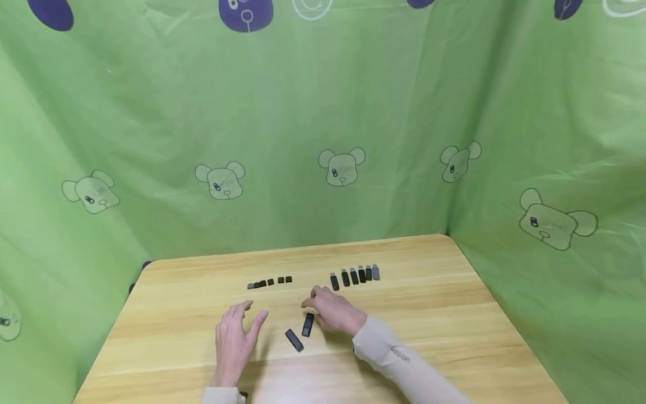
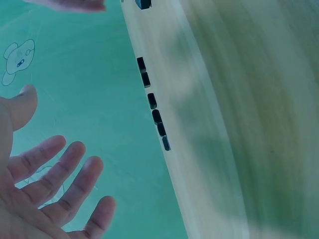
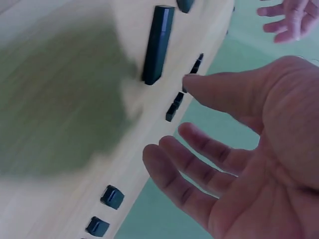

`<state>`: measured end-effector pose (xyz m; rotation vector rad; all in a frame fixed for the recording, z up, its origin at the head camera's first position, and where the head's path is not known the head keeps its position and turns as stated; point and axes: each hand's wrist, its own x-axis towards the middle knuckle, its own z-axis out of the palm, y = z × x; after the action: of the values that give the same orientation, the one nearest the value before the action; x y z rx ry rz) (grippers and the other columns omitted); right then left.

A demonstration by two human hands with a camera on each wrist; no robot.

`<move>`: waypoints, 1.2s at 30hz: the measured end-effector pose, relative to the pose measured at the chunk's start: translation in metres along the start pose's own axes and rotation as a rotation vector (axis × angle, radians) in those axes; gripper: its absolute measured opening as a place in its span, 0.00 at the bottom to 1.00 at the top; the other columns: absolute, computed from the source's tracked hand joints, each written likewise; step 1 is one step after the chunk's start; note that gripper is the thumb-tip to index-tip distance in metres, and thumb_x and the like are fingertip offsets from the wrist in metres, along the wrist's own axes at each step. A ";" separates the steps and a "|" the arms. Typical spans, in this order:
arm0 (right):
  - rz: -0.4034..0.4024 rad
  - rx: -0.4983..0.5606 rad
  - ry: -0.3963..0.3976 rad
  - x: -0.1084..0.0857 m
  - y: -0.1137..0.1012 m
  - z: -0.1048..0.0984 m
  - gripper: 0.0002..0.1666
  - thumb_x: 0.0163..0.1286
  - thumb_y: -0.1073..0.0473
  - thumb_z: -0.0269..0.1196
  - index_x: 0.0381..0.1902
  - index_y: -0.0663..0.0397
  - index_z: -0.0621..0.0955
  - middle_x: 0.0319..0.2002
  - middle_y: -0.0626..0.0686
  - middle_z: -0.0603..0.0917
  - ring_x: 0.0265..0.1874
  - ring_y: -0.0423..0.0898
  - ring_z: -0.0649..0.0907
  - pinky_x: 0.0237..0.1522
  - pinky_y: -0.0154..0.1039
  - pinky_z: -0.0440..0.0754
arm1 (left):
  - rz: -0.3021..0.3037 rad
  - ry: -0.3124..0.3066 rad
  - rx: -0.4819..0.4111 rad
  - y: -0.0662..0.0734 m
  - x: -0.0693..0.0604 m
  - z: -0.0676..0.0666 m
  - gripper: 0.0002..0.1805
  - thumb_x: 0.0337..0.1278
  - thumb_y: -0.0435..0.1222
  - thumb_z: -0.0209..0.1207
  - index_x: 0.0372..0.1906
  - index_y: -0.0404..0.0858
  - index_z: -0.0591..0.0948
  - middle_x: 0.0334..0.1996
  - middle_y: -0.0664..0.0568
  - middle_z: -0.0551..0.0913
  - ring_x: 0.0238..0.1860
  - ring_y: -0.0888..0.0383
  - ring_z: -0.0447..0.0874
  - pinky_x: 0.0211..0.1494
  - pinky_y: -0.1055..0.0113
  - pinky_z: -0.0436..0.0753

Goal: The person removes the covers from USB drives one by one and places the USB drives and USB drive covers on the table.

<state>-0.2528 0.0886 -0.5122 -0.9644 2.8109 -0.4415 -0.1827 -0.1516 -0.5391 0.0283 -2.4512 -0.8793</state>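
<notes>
Two black USB flash drives with caps on lie near the middle of the table, one nearly upright in view (image 1: 308,325) and one slanting (image 1: 294,340). My right hand (image 1: 333,311) hovers just right of the nearer-upright drive, fingers relaxed and gripping nothing; the right wrist view shows a gap between its thumb and fingers. To the left of both drives, my left hand (image 1: 234,339) is held above the table, thumb and fingers spread. In the left wrist view, the left palm (image 2: 30,199) is bare.
A row of several small caps (image 1: 270,281), mostly black, lies toward the back left. Several uncapped USB drives (image 1: 354,276) stand side by side toward the back right, connectors pointing away; the rightmost one is grey. Green curtains (image 1: 282,213) border the wooden table (image 1: 429,314).
</notes>
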 end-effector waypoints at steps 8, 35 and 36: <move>-0.010 -0.043 -0.033 0.003 0.004 0.012 0.24 0.60 0.70 0.68 0.53 0.43 0.87 0.49 0.50 0.83 0.46 0.46 0.80 0.44 0.40 0.84 | 0.005 -0.026 -0.011 0.003 0.000 -0.001 0.23 0.61 0.45 0.68 0.54 0.33 0.83 0.46 0.39 0.88 0.41 0.46 0.86 0.48 0.45 0.81; -0.023 -0.018 -0.005 -0.004 0.016 0.026 0.07 0.68 0.59 0.68 0.40 0.50 0.80 0.36 0.43 0.77 0.35 0.38 0.74 0.39 0.34 0.81 | -0.033 -0.059 -0.040 0.004 -0.006 0.001 0.22 0.68 0.43 0.62 0.58 0.32 0.80 0.48 0.38 0.87 0.43 0.43 0.86 0.47 0.47 0.83; -0.019 -0.001 -0.002 -0.005 0.016 0.025 0.06 0.69 0.59 0.67 0.40 0.50 0.79 0.37 0.43 0.77 0.36 0.38 0.75 0.41 0.35 0.82 | -0.037 -0.060 -0.042 0.004 -0.006 0.001 0.22 0.68 0.43 0.62 0.58 0.33 0.80 0.48 0.38 0.87 0.44 0.43 0.86 0.47 0.47 0.83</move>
<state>-0.2527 0.0983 -0.5412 -0.9921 2.8028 -0.4420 -0.1776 -0.1466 -0.5399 0.0331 -2.4944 -0.9609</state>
